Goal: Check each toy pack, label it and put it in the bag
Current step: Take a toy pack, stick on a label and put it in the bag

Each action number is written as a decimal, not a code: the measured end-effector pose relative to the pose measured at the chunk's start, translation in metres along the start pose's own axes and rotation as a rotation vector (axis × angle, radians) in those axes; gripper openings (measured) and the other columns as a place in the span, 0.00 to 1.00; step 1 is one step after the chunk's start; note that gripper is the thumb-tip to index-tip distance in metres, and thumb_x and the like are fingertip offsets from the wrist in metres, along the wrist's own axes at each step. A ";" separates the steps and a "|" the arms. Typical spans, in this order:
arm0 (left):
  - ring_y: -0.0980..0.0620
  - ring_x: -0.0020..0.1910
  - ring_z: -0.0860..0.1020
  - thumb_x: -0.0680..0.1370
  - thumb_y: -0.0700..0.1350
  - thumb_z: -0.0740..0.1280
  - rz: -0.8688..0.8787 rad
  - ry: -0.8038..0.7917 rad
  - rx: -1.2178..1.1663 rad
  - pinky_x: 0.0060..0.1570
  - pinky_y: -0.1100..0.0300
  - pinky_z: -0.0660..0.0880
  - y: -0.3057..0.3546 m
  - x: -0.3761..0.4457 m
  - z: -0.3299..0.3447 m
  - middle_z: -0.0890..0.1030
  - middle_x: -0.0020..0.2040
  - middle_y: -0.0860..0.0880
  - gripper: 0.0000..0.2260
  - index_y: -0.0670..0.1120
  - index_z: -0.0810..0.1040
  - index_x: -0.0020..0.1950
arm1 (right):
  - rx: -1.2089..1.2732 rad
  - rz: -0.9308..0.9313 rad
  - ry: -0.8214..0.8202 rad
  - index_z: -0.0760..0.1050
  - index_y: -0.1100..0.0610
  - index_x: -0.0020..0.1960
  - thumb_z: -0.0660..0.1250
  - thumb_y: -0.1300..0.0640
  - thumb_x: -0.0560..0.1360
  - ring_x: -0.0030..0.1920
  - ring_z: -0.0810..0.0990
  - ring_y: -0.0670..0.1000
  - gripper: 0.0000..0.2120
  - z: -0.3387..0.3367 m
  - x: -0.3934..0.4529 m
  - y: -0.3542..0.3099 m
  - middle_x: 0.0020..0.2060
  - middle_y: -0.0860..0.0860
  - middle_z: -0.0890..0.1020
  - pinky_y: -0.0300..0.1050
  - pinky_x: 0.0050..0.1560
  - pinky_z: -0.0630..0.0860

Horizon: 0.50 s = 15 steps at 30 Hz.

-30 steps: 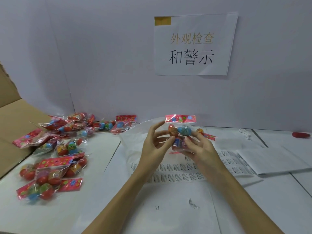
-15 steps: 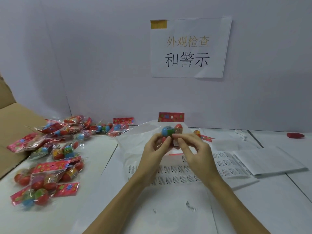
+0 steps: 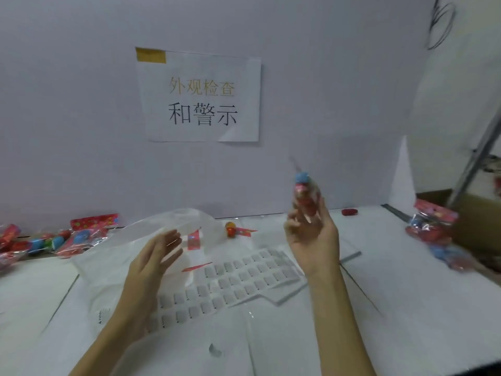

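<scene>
Half a second ago both hands pinched the toy pack together at the middle; now they have parted, and the right hand alone carries the toy pack up and off to the right. Its grip is closed round the lower end of the pack, which stands nearly upright above the fingers, blue ball topmost, blurred. The left hand has let go and hovers released, fingers straight, well to the left of that grip and lower, over the clear bag lying crumpled on the tabletop. Below the grip, between the two hands, lies the label sheet. Far left of the grip more toy packs lie along the wall; far right, another cluster of packs, blurred.
</scene>
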<state>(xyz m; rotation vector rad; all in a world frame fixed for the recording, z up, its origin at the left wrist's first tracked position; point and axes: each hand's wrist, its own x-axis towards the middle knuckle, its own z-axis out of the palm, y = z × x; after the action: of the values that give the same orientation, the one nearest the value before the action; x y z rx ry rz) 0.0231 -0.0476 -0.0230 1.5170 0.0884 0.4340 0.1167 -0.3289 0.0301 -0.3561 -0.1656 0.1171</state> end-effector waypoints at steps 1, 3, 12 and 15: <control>0.57 0.63 0.82 0.80 0.64 0.58 0.001 -0.005 -0.002 0.71 0.49 0.70 -0.003 0.002 0.000 0.83 0.66 0.57 0.25 0.52 0.80 0.69 | 0.243 -0.108 -0.091 0.82 0.56 0.65 0.65 0.45 0.82 0.49 0.84 0.53 0.19 -0.008 -0.002 -0.020 0.63 0.57 0.82 0.41 0.39 0.78; 0.55 0.62 0.83 0.81 0.63 0.58 0.007 -0.005 -0.006 0.70 0.47 0.71 -0.009 0.006 0.001 0.84 0.64 0.54 0.24 0.49 0.82 0.65 | 0.526 -0.216 -0.251 0.74 0.55 0.75 0.58 0.38 0.82 0.61 0.83 0.55 0.29 -0.021 -0.007 -0.047 0.73 0.60 0.75 0.42 0.48 0.79; 0.55 0.53 0.86 0.84 0.55 0.61 0.204 0.015 0.233 0.54 0.60 0.80 -0.005 -0.004 0.004 0.87 0.54 0.53 0.14 0.51 0.85 0.54 | -0.167 0.163 -0.076 0.83 0.60 0.63 0.65 0.46 0.82 0.35 0.78 0.49 0.20 -0.008 0.014 0.016 0.44 0.54 0.83 0.38 0.30 0.71; 0.53 0.49 0.84 0.83 0.42 0.65 0.481 0.090 0.590 0.48 0.68 0.77 -0.005 -0.004 0.005 0.83 0.51 0.54 0.07 0.51 0.82 0.52 | -0.709 0.256 -0.146 0.86 0.57 0.56 0.61 0.44 0.84 0.35 0.80 0.50 0.21 -0.005 0.007 0.059 0.42 0.55 0.85 0.38 0.33 0.71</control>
<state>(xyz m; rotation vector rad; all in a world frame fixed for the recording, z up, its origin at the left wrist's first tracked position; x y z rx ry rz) 0.0221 -0.0532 -0.0287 2.1061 -0.0911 0.9186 0.1192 -0.2741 0.0056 -1.0782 -0.3049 0.3399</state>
